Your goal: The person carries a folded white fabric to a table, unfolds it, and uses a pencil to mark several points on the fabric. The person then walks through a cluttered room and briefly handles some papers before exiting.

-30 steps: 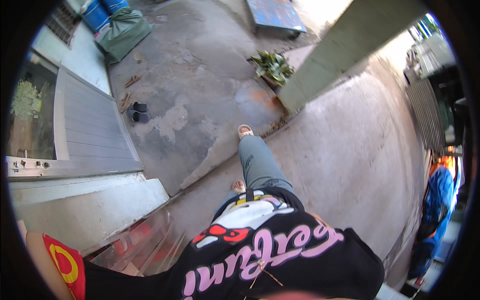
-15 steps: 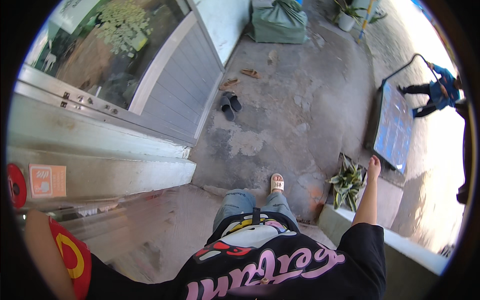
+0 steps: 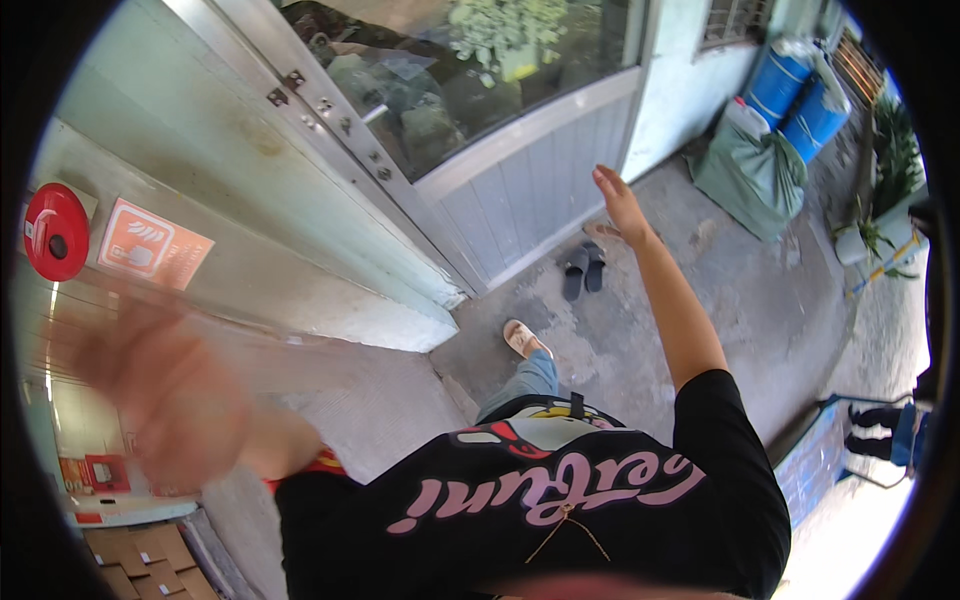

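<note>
My left hand [image 3: 170,390] is raised at the left, smeared by motion, so its fingers cannot be made out. It is nearest to a red round disc [image 3: 58,232] and an orange-and-white sign [image 3: 152,245] on the pale wall. My right hand [image 3: 624,207] reaches forward over the floor with its fingers stretched out and nothing visible in it. Beyond it in the view stands a grey door [image 3: 540,180] with a glass upper panel. A pair of dark slippers [image 3: 584,270] lies near the door, and another shoe is partly hidden behind my right hand.
A pale wall ledge [image 3: 400,325] juts out beside the door. A green sack [image 3: 757,180] and blue barrels [image 3: 780,82] stand at the far right. A flat cart [image 3: 815,470] with a person [image 3: 905,432] beside it is at the lower right. Cardboard boxes [image 3: 150,560] sit at the lower left.
My view has swung left toward the door and wall. My left hand has come up into view, and my right arm now reaches forward. The cart and person have shifted toward the lower right.
</note>
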Action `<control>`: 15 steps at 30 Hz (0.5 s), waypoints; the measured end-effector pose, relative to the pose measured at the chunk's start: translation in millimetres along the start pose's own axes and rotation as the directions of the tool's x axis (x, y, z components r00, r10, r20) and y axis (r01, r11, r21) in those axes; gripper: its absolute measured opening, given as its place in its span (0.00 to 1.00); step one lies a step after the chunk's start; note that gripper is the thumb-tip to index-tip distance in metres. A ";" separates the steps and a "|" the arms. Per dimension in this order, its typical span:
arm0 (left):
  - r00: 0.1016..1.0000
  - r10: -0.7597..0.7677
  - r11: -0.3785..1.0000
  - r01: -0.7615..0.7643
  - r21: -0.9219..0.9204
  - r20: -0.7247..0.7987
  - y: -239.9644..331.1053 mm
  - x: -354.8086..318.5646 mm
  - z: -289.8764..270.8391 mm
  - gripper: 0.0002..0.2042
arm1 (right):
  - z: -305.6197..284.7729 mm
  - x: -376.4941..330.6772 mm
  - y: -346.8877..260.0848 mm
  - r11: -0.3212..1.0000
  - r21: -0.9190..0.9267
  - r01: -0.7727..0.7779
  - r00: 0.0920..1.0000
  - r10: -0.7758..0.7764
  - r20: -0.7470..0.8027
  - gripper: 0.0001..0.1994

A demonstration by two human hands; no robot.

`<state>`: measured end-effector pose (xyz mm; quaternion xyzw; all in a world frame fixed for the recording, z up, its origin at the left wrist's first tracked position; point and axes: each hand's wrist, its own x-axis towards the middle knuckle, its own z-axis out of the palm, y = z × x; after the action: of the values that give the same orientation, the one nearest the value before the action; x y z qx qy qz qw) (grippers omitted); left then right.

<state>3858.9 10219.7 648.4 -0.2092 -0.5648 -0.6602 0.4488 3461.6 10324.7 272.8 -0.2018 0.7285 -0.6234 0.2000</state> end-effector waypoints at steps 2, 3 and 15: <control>0.947 -0.200 0.869 0.290 0.400 -0.252 -91.4 -1.3 -80.2 0.24 | 23.0 72.8 -40.9 0.992 0.069 0.106 0.994 -0.106 -0.009 0.34; 0.898 -0.247 0.798 0.402 0.449 -0.365 -134.4 -9.3 -121.3 0.25 | 32.3 115.7 -60.8 0.977 0.143 0.156 0.984 -0.140 -0.112 0.35; 0.584 -0.007 0.416 0.740 0.529 -0.812 -342.2 -56.1 -232.4 0.37 | 77.1 392.7 -158.0 0.954 0.274 0.122 0.659 0.129 -0.741 0.41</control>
<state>3657.5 10008.8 349.7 0.4512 -0.6207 -0.4157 0.4881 3181.2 10025.3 402.4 0.1078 0.6424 -0.7535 -0.0892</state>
